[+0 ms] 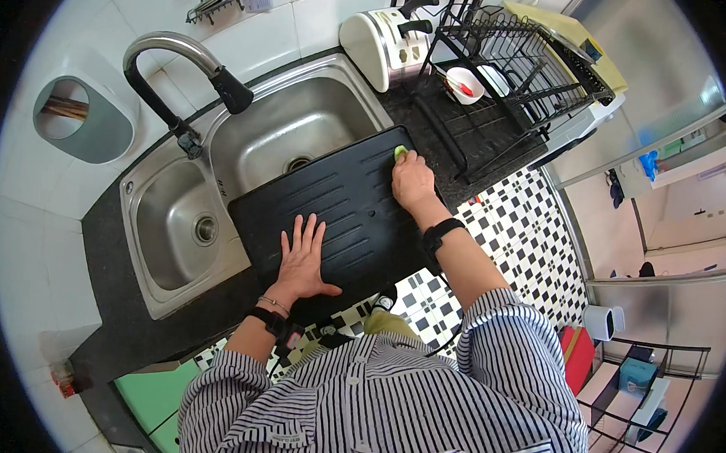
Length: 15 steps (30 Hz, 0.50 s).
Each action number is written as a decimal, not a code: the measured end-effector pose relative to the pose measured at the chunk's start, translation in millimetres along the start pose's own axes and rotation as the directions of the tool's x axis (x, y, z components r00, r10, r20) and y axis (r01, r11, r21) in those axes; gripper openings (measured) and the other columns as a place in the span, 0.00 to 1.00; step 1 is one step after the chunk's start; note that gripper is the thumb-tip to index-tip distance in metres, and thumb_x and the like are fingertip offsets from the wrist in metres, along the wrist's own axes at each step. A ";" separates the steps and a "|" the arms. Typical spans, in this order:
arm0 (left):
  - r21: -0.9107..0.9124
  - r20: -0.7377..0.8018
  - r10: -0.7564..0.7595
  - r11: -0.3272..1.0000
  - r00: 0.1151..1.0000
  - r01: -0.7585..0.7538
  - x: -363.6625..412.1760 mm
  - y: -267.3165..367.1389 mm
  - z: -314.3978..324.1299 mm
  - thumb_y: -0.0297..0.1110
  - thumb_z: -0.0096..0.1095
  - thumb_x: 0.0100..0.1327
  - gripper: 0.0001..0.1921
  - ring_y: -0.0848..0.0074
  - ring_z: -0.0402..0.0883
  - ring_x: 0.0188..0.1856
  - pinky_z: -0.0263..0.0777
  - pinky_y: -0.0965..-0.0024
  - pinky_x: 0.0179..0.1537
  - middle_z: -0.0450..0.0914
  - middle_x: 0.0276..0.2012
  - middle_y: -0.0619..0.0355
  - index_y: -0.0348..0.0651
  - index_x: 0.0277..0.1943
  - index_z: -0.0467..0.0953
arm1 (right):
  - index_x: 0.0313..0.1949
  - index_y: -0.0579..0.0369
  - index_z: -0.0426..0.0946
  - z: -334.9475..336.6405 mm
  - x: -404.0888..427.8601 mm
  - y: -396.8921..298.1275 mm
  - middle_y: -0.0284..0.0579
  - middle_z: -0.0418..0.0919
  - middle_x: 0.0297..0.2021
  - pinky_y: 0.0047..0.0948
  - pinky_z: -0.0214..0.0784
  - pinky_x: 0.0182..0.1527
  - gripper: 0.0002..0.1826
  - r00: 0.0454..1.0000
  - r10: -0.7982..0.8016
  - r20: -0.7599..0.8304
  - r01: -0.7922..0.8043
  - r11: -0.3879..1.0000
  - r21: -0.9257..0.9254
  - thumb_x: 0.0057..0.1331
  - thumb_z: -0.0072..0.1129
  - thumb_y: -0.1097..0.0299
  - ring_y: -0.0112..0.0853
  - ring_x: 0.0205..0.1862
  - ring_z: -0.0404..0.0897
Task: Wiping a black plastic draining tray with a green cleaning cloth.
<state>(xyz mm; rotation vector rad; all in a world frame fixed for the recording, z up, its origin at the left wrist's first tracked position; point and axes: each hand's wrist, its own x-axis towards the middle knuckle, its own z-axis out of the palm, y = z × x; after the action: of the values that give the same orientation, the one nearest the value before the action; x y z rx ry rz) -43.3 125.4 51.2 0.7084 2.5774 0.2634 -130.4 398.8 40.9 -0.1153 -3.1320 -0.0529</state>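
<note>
A black ridged draining board (352, 195) lies over the front right part of the steel double sink, partly covering the larger basin (301, 114). My left hand (301, 263) rests flat on the board's left part, palm down with spread fingers. Near the board's far right corner, my right hand (413, 179) is closed around a small green thing (401, 151), maybe a sponge or cloth; most of it is hidden under the fingers. The smaller basin (184, 225) shows to the left of the board.
A pull-out faucet (191, 55) arches over the sink. To the right stand a cream knife holder (383, 45) and a black wire dish rack (503, 81), with a white bowl (464, 85) by it. A grey-green utensil holder (87, 132) hangs on the left wall.
</note>
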 end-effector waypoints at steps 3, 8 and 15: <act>0.002 0.000 -0.007 1.000 1.000 0.007 -1.4 -2.8 1.1 0.62 0.84 0.30 0.75 0.50 0.29 0.78 0.30 0.39 0.73 0.36 0.77 0.45 0.37 0.75 0.42 | 0.51 0.68 0.72 -0.8 -18.8 -27.2 0.54 0.74 0.47 0.39 0.78 0.47 0.16 0.984 -0.149 0.099 0.140 0.986 0.088 0.68 0.48 0.70 0.46 0.49 0.77; -0.006 -0.008 -0.011 1.000 1.000 0.011 -2.7 -5.9 5.0 0.61 0.85 0.29 0.75 0.50 0.29 0.78 0.30 0.39 0.73 0.36 0.77 0.45 0.37 0.75 0.42 | 0.53 0.59 0.74 -14.7 -44.1 -36.8 0.53 0.75 0.45 0.41 0.77 0.46 0.24 0.959 -0.271 0.086 0.242 0.936 0.256 0.59 0.63 0.63 0.44 0.48 0.79; -0.010 0.017 -0.009 1.000 1.000 0.009 0.9 0.7 -0.8 0.60 0.85 0.29 0.75 0.51 0.28 0.78 0.29 0.40 0.74 0.35 0.77 0.46 0.37 0.76 0.41 | 0.54 0.56 0.72 1.7 -5.4 4.7 0.50 0.74 0.46 0.40 0.76 0.47 0.23 0.995 0.101 -0.021 -0.097 0.988 0.123 0.58 0.60 0.68 0.45 0.48 0.79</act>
<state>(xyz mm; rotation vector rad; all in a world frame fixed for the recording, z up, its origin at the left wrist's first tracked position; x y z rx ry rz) -44.1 126.5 51.8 0.6924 2.5607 0.2655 -124.6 403.1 39.3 -0.2662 -3.0873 0.1354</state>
